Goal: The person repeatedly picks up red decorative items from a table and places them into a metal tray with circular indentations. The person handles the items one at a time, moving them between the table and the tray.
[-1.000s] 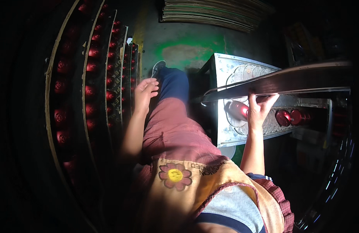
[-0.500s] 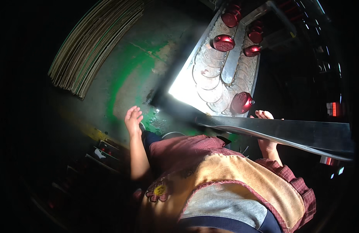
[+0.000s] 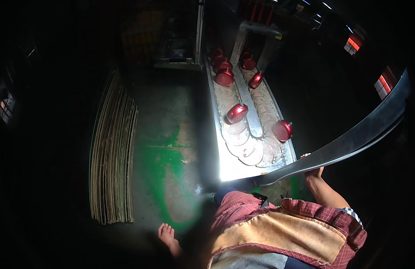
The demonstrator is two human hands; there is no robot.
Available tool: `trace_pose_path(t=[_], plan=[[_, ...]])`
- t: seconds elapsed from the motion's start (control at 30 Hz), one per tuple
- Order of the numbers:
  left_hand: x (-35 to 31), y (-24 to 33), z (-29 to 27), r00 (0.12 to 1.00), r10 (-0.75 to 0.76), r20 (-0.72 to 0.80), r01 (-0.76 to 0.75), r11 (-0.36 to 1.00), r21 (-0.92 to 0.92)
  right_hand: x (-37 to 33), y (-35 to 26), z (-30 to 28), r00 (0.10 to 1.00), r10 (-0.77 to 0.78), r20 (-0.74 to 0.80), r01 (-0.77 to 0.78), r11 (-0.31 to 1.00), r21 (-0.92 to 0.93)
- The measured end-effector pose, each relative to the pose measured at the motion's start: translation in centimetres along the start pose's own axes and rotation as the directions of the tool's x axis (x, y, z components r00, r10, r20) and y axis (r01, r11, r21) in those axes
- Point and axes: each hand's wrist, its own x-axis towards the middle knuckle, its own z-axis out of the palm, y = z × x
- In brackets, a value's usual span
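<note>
My left hand (image 3: 167, 234) hangs low over the floor, empty, its fingers loosely bent and apart. A long dark metal strip (image 3: 337, 150) crosses in front of my right hand (image 3: 314, 172), hiding most of the palm. Fingertips show past its far edge, stretched out; nothing shows in them. Just beyond that hand, a glossy red rounded container (image 3: 282, 130) with a short metal neck rests on the looped conveyor (image 3: 238, 135) of overlapping crescent plates. Another red container (image 3: 237, 114) lies tilted on the left lane.
More red containers (image 3: 224, 77) sit farther back on both lanes, near a metal frame (image 3: 260, 29) over the conveyor. A stack of thin boards (image 3: 113, 157) stands on the left. Between them runs green-stained floor (image 3: 167, 175). Much of the surroundings is dark.
The view has swung round, so the conveyor appears straighter ahead and the boards lower. The red containers have shifted along the lanes. My left hand is lower in view; my right hand stays by the strip.
</note>
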Motion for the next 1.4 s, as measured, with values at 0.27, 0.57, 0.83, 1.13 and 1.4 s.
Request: trace_pose_path(t=[0.27, 0.57, 0.83, 1.13, 1.4], plan=[[6.2, 16.3, 9.4, 0.964, 0.142, 0.226, -0.150, 0.988, 0.020, -1.6, 0.2, 1.7, 0.990, 0.006, -0.143, 0.000, 0.999, 0.039], [12.6, 22.7, 24.4, 0.860, 0.180, 0.478, -0.264, 0.957, 0.116, -3.7, 0.7, 0.1, 0.945, -0.125, -0.301, 0.126, 0.992, -0.016], [17.3, 24.6, 36.2, 0.750, -0.102, 0.654, -0.241, 0.878, 0.414, -2.9, 1.0, 0.9, 0.867, -0.310, -0.389, 0.144, 0.905, -0.400], [21.9, 35.4, 53.5, 0.466, -0.357, 0.809, -0.405, 0.727, 0.554, -14.5, 3.7, 18.5, 0.094, -0.626, -0.774, 0.298, 0.760, -0.578], [18.6, 36.4, 66.7, 0.069, -0.615, 0.785, -0.643, 0.574, 0.507, -17.6, 8.7, 48.5, -0.134, -0.767, -0.627, -0.191, 0.641, -0.744]])
